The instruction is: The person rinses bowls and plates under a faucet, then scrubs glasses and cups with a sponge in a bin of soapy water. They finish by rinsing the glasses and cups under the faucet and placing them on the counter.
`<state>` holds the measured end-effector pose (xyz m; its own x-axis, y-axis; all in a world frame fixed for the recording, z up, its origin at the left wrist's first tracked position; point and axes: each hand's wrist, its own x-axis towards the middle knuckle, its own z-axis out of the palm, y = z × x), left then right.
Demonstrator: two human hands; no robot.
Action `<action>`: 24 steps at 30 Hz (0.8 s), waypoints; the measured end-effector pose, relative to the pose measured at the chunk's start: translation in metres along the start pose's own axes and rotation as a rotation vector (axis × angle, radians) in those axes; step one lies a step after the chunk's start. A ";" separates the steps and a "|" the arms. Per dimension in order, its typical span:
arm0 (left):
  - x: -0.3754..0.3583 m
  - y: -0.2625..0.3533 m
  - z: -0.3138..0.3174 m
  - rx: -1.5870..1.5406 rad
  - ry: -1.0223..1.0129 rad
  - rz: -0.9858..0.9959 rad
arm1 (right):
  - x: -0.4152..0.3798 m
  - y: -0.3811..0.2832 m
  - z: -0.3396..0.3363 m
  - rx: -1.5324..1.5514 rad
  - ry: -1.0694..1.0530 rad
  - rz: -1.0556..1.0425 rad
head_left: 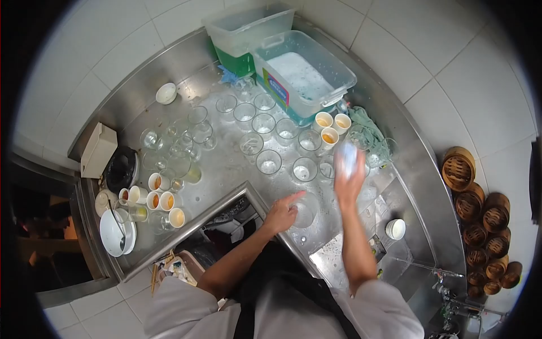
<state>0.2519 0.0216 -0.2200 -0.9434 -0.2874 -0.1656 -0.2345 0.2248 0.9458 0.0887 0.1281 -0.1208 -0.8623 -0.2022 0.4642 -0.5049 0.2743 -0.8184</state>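
My left hand [284, 212] is closed around the rim of a clear glass [305, 211] near the counter's front edge, with its index finger stretched along the rim. My right hand [350, 178] is farther right and raised, its fingers closed on a whitish-blue cloth or sponge [348, 158] that is blurred by motion. Just beyond both hands stand several clear glasses [269, 163] on the wet steel counter. Three white cups [329, 137] with orange-brown contents are grouped behind my right hand, beside a green cloth [367, 127].
A clear tub [305, 73] of suds stands at the back, beside a tub of green liquid [234, 59]. More glasses, cups [167, 200] and white bowls [117, 231] are at the left. A small bowl [396, 229] and bamboo steamers [470, 203] are at the right.
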 end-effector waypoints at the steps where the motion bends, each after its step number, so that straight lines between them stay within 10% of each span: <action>1: 0.008 -0.007 -0.003 0.182 0.051 0.141 | 0.048 0.002 0.018 0.013 -0.002 -0.215; 4: 0.016 -0.023 0.004 0.230 0.044 0.066 | 0.173 0.001 0.099 -0.309 -0.150 -0.356; 8: 0.027 -0.023 0.011 0.394 0.240 0.110 | 0.273 0.110 0.214 -0.944 -1.066 -0.211; 11: 0.017 0.020 -0.036 0.219 0.215 -0.003 | 0.268 0.144 0.236 -0.952 -0.998 -0.188; 13: 0.007 0.019 -0.072 -0.364 0.401 0.199 | 0.266 0.099 0.238 -0.875 -0.856 -0.094; 17: 0.058 -0.080 -0.132 -1.677 0.505 -0.058 | 0.195 -0.059 0.238 -0.345 -0.410 -0.357; 18: 0.077 -0.075 -0.156 -2.007 0.649 -0.277 | 0.166 -0.078 0.255 -0.224 -0.521 -0.342; 21: 0.118 -0.100 -0.194 -2.323 0.587 -0.043 | 0.067 -0.076 0.336 0.117 -0.928 -0.785; 24: 0.155 -0.137 -0.202 -1.955 0.666 0.452 | -0.010 -0.060 0.379 -0.545 -1.085 -0.825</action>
<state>0.1849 -0.2420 -0.3189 -0.5414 -0.8129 -0.2148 0.8374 -0.5442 -0.0508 0.1421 -0.2425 -0.2048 -0.0024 -0.9988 0.0481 -0.9936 -0.0031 -0.1127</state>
